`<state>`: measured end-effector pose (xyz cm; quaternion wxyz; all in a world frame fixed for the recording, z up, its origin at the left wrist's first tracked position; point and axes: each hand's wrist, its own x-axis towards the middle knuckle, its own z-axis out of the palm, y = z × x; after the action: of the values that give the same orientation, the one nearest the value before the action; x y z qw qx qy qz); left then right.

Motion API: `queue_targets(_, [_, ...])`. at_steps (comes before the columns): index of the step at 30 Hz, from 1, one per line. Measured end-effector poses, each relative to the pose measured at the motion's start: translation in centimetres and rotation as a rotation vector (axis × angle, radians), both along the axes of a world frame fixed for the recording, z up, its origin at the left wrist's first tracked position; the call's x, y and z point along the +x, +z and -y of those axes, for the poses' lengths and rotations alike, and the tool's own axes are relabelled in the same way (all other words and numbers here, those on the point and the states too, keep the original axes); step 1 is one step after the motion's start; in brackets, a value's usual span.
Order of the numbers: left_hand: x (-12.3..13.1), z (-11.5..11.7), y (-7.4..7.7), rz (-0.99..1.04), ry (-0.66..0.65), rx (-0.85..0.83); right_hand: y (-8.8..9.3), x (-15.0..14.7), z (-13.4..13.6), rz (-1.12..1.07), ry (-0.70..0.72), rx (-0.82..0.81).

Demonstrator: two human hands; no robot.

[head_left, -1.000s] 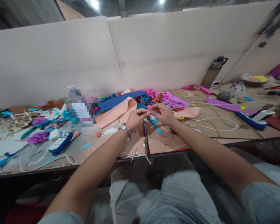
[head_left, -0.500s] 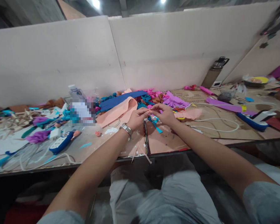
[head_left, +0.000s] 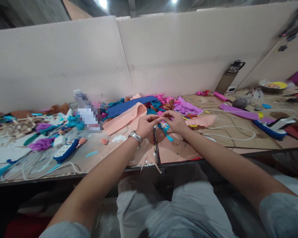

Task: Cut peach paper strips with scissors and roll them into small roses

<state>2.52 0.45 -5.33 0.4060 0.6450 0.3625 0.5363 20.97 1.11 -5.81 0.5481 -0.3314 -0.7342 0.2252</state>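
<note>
Item: small pink piece [head_left: 161, 117], pinched between our left hand [head_left: 145, 125] and right hand [head_left: 175, 121], fingertips of both closed on it together, just above the peach felt sheet's [head_left: 125, 118] right end. Also near that sheet: blue strip [head_left: 130, 104] behind, water bottle [head_left: 83, 105] left, white cable [head_left: 232, 130] right.

Both forearms are bare up to short sleeves of pale grey-blue cloth, one sleeve [head_left: 64, 230] showing at 7 o'clock and the other [head_left: 283, 211] at 4 o'clock. The left wrist wears a silver metal watch [head_left: 135, 137] with a linked band. The lap at 6 o'clock is covered by light grey trousers [head_left: 173, 208], creased across the thighs.
</note>
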Motion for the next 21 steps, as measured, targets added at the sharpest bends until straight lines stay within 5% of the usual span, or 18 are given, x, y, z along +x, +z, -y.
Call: queue_targets(21, [-0.11,-0.17,0.17,0.085,-0.096,-0.05,0.92,0.13,0.58,-0.015,-0.028,0.048])
